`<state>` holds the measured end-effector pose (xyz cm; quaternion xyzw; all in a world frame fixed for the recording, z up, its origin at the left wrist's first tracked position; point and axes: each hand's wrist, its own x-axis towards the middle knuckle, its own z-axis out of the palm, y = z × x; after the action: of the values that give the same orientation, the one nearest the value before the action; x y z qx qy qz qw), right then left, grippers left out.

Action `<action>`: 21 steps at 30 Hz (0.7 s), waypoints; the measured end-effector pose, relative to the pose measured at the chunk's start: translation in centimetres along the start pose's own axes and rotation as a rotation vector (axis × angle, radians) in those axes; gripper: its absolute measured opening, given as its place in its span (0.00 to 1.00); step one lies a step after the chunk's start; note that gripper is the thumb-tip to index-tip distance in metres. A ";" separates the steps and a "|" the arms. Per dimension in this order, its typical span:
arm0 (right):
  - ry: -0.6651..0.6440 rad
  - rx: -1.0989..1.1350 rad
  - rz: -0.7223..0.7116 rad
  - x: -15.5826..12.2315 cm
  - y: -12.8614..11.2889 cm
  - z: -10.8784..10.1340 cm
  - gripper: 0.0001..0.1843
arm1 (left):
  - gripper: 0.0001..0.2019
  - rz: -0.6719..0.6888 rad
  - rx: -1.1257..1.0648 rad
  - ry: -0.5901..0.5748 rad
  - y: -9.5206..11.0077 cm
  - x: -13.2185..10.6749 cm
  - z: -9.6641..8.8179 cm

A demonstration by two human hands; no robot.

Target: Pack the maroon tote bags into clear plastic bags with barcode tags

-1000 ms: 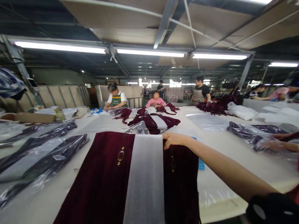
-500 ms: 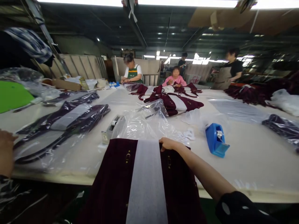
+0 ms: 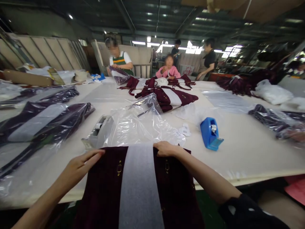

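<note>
Directly in front of the person, the burgundy piece [image 3: 102, 190] lies with its long axis running near to far. Its far end rests on the table [image 3: 250, 156] and its near part hangs over the table's near edge toward the body. A white strip [image 3: 139, 187] runs down its middle along the same axis, with a small gold fitting [image 3: 119, 167] on each side.

The right hand [image 3: 165, 149] sits at the far edge, just right of the strip, knuckles up and fingers curled around the cloth. The left hand [image 3: 79, 165] lies at the far left corner with its fingers stretched out, close together and unclenched; the tips touch the cloth's edge and grip nothing. Both hands are at the far end, the right one nearer the middle line.

Just beyond that edge lies a clear plastic bag [image 3: 143, 127], crumpled and flat. A grey tape dispenser [image 3: 98, 132] stands to its left and a blue tape dispenser [image 3: 209, 133] well to its right. Bagged dark pieces [image 3: 40, 122] lie far left. Other people work at the table's far side.

No brand, label or writing can be read anywhere.
</note>
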<state>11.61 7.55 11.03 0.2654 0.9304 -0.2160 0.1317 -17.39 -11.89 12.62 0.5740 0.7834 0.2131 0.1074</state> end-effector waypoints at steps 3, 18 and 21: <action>-0.033 0.090 0.017 -0.7 0.6 -0.6 0.24 | 0.29 0.194 0.121 -0.100 3.5 5.7 4.0; 0.542 0.004 0.695 -1.0 16.8 1.6 0.23 | 0.21 0.396 0.601 -0.215 3.8 8.7 11.9; 0.553 0.005 0.720 0.0 18.2 2.2 0.20 | 0.19 0.375 0.462 -0.126 2.9 9.1 13.1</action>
<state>21.92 20.39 3.06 0.6200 0.7786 -0.0794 -0.0558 -12.34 0.18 3.02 0.7300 0.6831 0.0094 -0.0188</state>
